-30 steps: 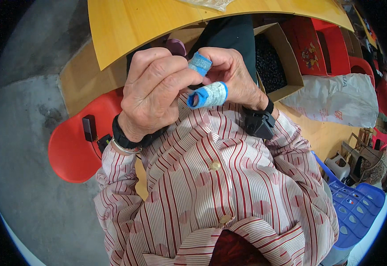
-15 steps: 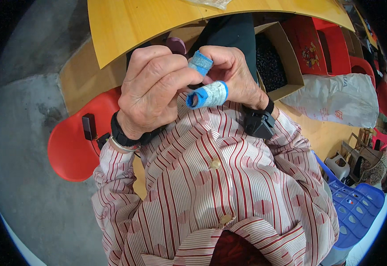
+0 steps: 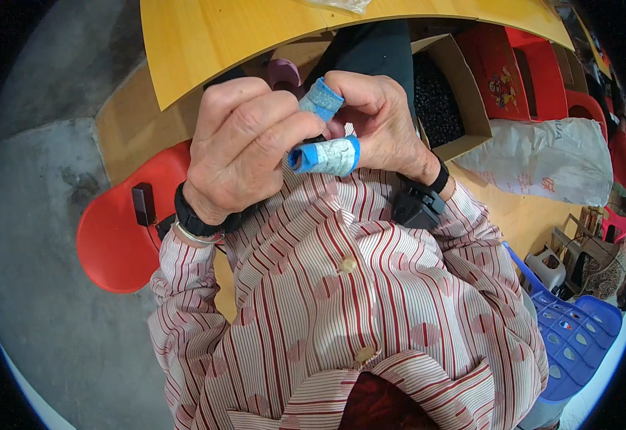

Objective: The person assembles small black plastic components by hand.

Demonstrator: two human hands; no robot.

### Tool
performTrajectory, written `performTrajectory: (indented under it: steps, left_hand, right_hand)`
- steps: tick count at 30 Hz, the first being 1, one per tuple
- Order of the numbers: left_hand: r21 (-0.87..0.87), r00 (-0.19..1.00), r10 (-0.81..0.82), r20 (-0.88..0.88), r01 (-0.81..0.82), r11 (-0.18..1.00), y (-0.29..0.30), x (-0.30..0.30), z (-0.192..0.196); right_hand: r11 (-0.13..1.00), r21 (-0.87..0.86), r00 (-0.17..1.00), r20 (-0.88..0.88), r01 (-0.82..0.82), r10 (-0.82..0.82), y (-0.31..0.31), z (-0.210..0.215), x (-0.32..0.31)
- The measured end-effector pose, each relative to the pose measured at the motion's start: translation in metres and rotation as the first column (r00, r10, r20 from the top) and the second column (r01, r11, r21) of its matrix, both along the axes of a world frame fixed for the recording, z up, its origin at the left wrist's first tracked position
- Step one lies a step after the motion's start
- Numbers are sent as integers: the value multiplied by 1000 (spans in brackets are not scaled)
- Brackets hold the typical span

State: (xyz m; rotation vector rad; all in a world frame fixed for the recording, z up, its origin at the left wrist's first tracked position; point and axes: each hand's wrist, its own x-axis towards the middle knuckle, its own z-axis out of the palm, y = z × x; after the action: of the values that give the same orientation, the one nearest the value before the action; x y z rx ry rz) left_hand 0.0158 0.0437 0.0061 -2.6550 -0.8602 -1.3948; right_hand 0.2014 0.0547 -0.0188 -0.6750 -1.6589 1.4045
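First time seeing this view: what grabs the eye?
The blue-and-white wraps on the right hand, just above the picture's centre, with the left hand close beside them. Then the bright red chair at the left, a small black box on it. At the upper right, a cardboard box holding small dark pieces.

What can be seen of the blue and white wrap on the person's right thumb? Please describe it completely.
The thumb wrap is a short tube, mottled whitish in the middle, with bright blue at both ends. It looks like fabric or cloth tape, rather worn. It encircles the thumb of the right hand and lies nearly sideways in the picture, in front of the striped shirt. Its open end, dark inside, faces the left hand; whether the left fingers touch it is unclear.
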Motion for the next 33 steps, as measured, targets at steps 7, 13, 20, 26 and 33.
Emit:
performTrajectory:
  steps: [7, 13, 20, 26, 33]
  left_hand:
    - [88, 996, 30, -90, -22, 996, -4, -6, -7]
    - [106, 994, 78, -82, -69, 992, -5, -7, -5]
    - [85, 995, 82, -61, -76, 993, -5, -7, -6]
    - [-88, 999, 25, -34, -28, 996, -2, -11, -2]
    - [-191, 1000, 11, 15, -8, 982, -1, -15, -8]
  right_hand:
    - [994, -99, 997, -72, -35, 28, -2, -5, -4]
    - [991, 90, 994, 57, -103, 98, 2, -4, -2]
    - [976, 217, 994, 111, -25, 1, 1, 0, -3]
    - [977, 208, 982, 190, -43, 2, 0, 5, 3]
    - [916, 400, 985, 170, -31, -41, 3, -1, 3]
